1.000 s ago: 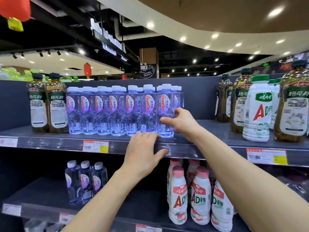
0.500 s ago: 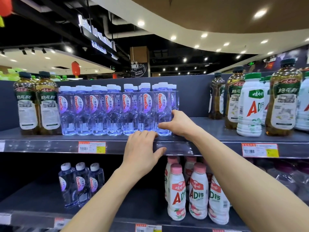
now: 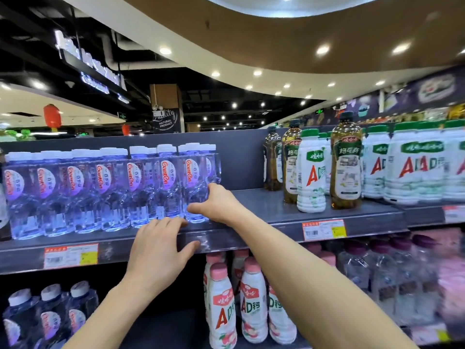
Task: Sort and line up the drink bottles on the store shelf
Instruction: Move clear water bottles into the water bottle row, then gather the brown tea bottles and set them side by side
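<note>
A supermarket aisle with grey shelving fills the frame, under a dark ceiling dotted with spotlights. Nearest, at the bottom of the frame, the lower shelf (image 3: 176, 328) holds pink-capped milk drinks (image 3: 251, 298) at centre and three small water bottles (image 3: 50, 316) at lower left; the bottles at lower right are blurred.

Above them, the left hand (image 3: 158, 248) lies flat on the front lip of the upper shelf (image 3: 264, 210), fingers straight and pointing at the bases of the bottles, thumb spread along the rail. A price tag (image 3: 70, 258) sits on the rail to its left.

Just beyond, the right hand (image 3: 216, 205) grips the end bottle (image 3: 193, 182), thumb across its lower front and fingers wrapped round its right side. That bottle closes the right end of the row of water bottles (image 3: 100, 192), which stand upright and packed together across the left half of the shelf.

Well apart, at right, brown tea bottles (image 3: 346, 167) and white green-capped bottles (image 3: 412, 167) stand mixed. Far back, at left, hangs a red lantern (image 3: 52, 116).
</note>
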